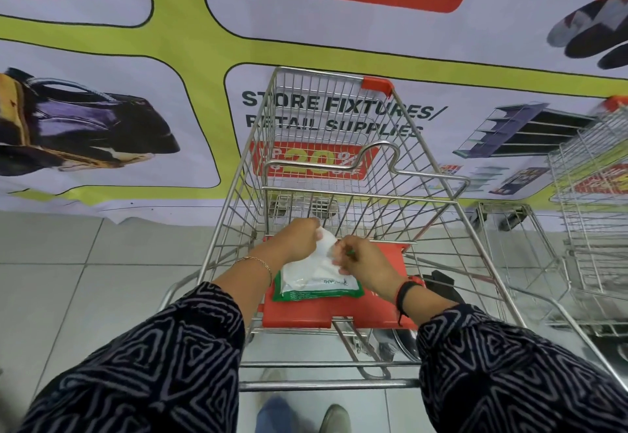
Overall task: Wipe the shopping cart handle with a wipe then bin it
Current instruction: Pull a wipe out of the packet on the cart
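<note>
on red seat flap of cart: green-edged wipe pack, print unreadable. left hand and right hand both pinching white crumpled wipe above pack. banner reads "store fixtures/ retail supplies", "20% off".

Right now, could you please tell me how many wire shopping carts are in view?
2: the silver wire shopping cart directly ahead, holding the wipe packet, and a second silver wire cart at the right edge, partly cut off. Others may be hidden.
</note>
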